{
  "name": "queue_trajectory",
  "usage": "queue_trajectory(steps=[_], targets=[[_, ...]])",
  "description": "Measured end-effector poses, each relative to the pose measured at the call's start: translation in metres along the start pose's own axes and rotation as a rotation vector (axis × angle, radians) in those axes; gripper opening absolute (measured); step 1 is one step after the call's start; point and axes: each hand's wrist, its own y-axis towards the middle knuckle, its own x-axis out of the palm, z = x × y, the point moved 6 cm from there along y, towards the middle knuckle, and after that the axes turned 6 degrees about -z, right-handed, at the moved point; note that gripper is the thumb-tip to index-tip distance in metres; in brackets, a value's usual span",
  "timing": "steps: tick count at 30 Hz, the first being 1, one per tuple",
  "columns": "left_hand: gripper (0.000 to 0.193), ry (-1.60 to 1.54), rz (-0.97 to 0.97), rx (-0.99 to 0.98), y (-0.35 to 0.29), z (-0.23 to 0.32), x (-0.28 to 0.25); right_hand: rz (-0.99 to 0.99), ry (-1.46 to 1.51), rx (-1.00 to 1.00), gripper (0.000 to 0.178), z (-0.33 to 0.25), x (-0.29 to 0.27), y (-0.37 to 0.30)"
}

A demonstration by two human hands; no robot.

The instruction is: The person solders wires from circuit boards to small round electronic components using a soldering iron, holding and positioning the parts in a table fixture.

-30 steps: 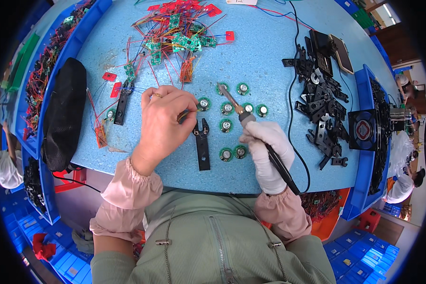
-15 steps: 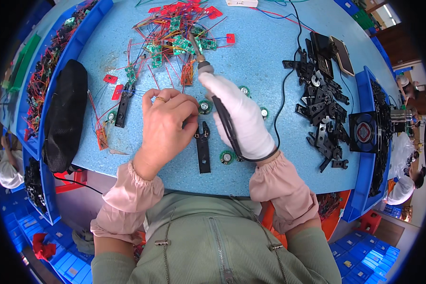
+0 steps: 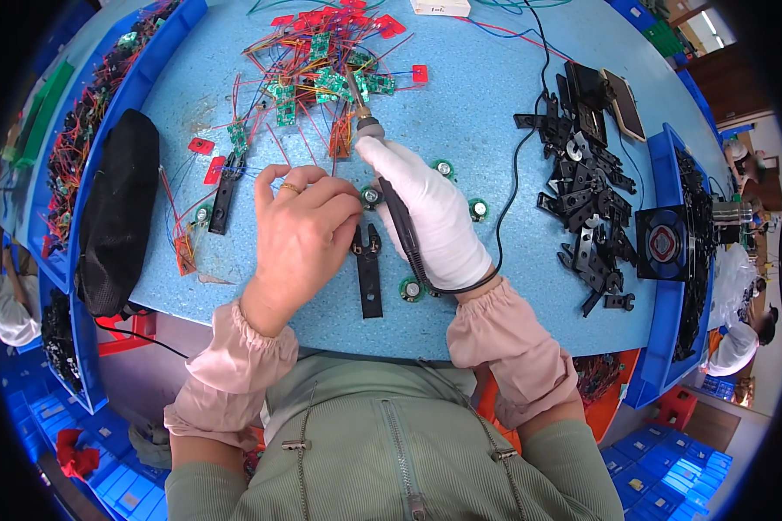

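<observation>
My right hand (image 3: pixel 439 213), in a white glove, is closed around a soldering iron (image 3: pixel 367 123), its metal tip pointing away toward a heap of green circuit boards (image 3: pixel 332 85) with coloured wires. My bare left hand (image 3: pixel 304 221) has its fingers curled together; whatever they pinch is hidden. Just below its fingertips lies a black plastic part (image 3: pixel 370 282) with a forked end. A round green component (image 3: pixel 371 197) with a silver centre sits between the two hands. Similar round components (image 3: pixel 411 289) lie around my right hand. To the left is another black part (image 3: pixel 223 200) beside a wired board.
A pile of black plastic parts (image 3: pixel 586 200) covers the right side, by a blue bin (image 3: pixel 656 330). At left stand a black cloth-covered object (image 3: pixel 122 213) and a long blue tray (image 3: pixel 161 65) of wired pieces. A black cable (image 3: pixel 517 165) runs across the table.
Both hands hold nearly the same pose. My right hand and the soldering iron have shifted very slightly left; the whole view has also moved a little.
</observation>
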Motion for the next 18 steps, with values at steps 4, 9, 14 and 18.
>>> queue_trajectory(steps=[4, 9, 14, 18], targets=[[0.014, 0.022, 0.034, -0.020, -0.006, 0.007, -0.007, 0.009, -0.035, 0.030, 0.057, -0.002, 0.003, 0.000], [0.014, 0.027, 0.069, -0.124, -0.012, 0.014, -0.006, 0.007, -0.128, 0.125, 0.056, -0.004, 0.006, -0.001], [0.014, 0.052, 0.097, -0.187, -0.011, 0.015, -0.001, 0.045, -0.102, 0.116, 0.056, -0.003, 0.007, -0.002], [0.014, 0.078, 0.105, -0.209, -0.006, 0.013, -0.001, 0.062, -0.101, 0.114, 0.057, -0.002, 0.006, -0.004]])
